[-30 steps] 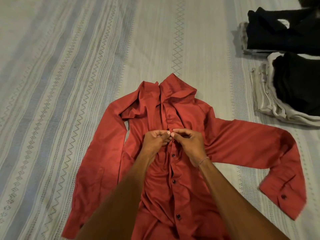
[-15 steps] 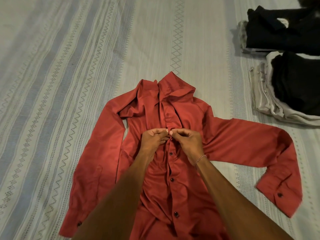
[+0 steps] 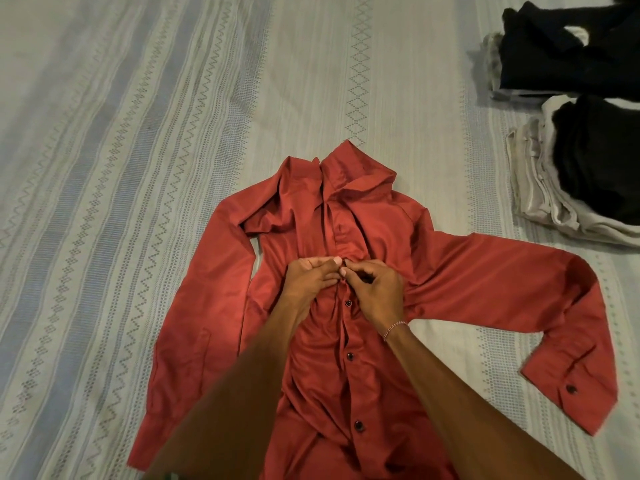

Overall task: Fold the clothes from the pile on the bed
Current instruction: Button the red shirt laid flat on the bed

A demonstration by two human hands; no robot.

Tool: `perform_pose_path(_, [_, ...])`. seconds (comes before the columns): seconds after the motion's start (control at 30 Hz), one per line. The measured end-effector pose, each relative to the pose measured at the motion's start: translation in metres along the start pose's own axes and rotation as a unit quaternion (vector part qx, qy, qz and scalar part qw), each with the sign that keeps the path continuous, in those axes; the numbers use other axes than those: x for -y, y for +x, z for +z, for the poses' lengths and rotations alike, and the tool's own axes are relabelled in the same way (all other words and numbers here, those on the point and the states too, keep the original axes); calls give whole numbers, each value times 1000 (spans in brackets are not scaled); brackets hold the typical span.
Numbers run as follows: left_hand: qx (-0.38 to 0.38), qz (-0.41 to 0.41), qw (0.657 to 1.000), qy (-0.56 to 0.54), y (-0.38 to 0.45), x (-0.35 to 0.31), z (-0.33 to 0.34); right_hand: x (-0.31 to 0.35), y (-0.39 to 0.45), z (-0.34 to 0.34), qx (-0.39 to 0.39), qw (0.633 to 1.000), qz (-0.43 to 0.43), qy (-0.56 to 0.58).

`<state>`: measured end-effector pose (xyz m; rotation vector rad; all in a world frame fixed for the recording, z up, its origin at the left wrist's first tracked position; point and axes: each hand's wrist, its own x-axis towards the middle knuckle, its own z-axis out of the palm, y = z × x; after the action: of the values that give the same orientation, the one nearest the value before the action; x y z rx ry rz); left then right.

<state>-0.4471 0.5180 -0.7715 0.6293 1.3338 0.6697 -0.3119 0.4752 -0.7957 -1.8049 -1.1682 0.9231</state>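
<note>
A red long-sleeved shirt (image 3: 460, 282) lies face up on the bed, collar away from me, sleeves spread to both sides. Its front placket is buttoned with dark buttons from the hem up to the chest. My left hand (image 3: 308, 277) and my right hand (image 3: 375, 289) meet at the chest. Each pinches the placket fabric at a button between thumb and fingertips. A thin bracelet sits on my right wrist. The cloth bunches into wrinkles around both hands.
The bed carries a pale striped bedspread (image 3: 138, 168) with zigzag and diamond patterns. At the right edge sits a folded stack with black garments on top of cream ones (image 3: 595, 161). Behind it lies another dark folded garment (image 3: 568, 50).
Both hands stay pinched at the same chest button with only small finger shifts. The view has drifted slightly, so the shirt sits a little higher in frame.
</note>
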Motion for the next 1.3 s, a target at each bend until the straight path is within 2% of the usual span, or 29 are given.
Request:
perform_pose_path(0.27, [2,3,999,40,3,0,2,2,-4,7,-14,999,-4,36])
perform_pose_path(0.6, [4,20,997,70,8,7,-1,2,-1,5,-11,994,68,84])
perform_pose_path(0.7, [0,17,998,60,9,8,-3,4,3,5,-7,996,75,56])
perform_pose_path(0.8, [1,11,999,37,9,6,-1,3,5,8,-11,998,62,16])
perform_pose_path(0.93, [5,1,1000,14,7,4,-1,0,0,12,-34,998,-16,-56])
perform_pose_path(1.1, [6,-7,1000,-4,8,4,-2,-1,-2,7,-30,998,-38,-27])
perform_pose_path(1.3, [8,20,1000,15,7,10,-3,3,-1,2,9,997,62,52])
